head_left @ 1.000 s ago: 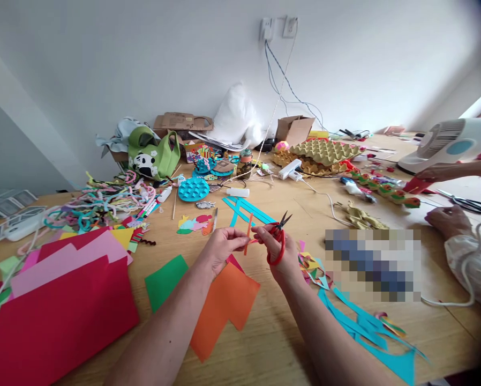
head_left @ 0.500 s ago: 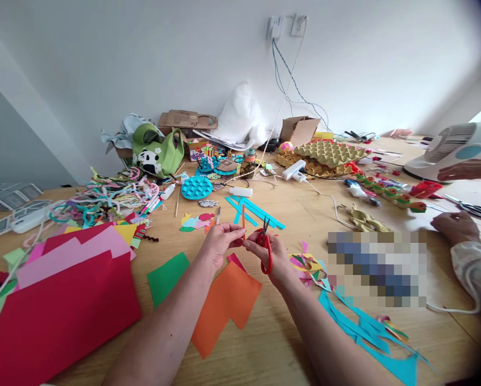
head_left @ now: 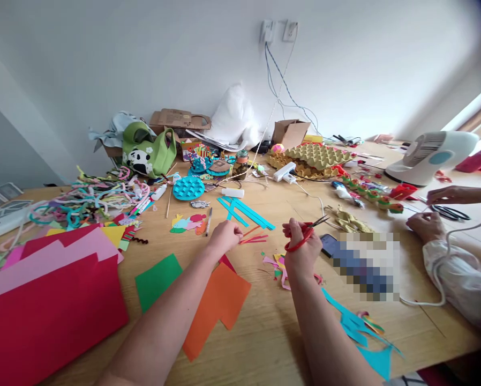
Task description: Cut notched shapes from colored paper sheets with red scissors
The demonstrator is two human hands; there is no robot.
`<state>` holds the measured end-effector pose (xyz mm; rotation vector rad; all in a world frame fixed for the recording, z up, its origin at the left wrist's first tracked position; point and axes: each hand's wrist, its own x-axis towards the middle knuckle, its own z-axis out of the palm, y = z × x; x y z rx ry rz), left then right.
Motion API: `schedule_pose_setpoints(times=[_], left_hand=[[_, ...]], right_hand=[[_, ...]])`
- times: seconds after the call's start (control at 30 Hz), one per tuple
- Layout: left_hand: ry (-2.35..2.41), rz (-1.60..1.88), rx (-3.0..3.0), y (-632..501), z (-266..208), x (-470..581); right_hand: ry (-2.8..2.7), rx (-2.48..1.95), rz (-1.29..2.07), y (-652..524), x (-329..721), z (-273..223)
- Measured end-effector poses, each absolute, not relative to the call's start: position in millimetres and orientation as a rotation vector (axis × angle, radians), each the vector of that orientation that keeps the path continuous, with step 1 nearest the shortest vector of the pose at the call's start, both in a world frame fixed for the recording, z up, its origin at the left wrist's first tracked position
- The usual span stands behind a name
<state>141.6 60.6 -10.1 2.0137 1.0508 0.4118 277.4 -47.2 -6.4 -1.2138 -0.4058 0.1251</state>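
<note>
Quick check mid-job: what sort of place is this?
Most likely a craft room or handicraft workspace: the wooden table bears a heap of coloured pipe cleaners and sheets of coloured paper, and the right hand holds red-handled scissors.

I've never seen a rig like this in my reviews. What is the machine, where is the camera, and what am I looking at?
There's no machine: these are a person's bare arms, and every picture comes from a camera worn on their head, facing forward and down. The right hand holds red-handled metal scissors. The left hand is beside thin red and orange paper strips; whether it grips one is unclear. The wooden table also bears flat orange paper, green paper and large red paper. At the right edge is another person's hand.
</note>
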Motion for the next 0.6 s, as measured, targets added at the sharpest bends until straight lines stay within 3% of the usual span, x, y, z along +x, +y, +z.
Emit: schedule_pose_setpoints(times=[0.27,0.43,0.6], left_hand=[[1.04,0.441,2.193,61.2,-28.3,178.1],[1.004,0.514,2.207,67.6,-28.6,175.5],[0.96,0.557,2.209,71.2,-25.5,161.5]], right_hand=[[-0.502,-1.35,0.124,-48.4,280.4,-8.8],[-0.892,-1.89,0.385,-52.6,301.7,-7.7],[-1.222,-2.096,0.548,-58.6,305.0,-6.6]])
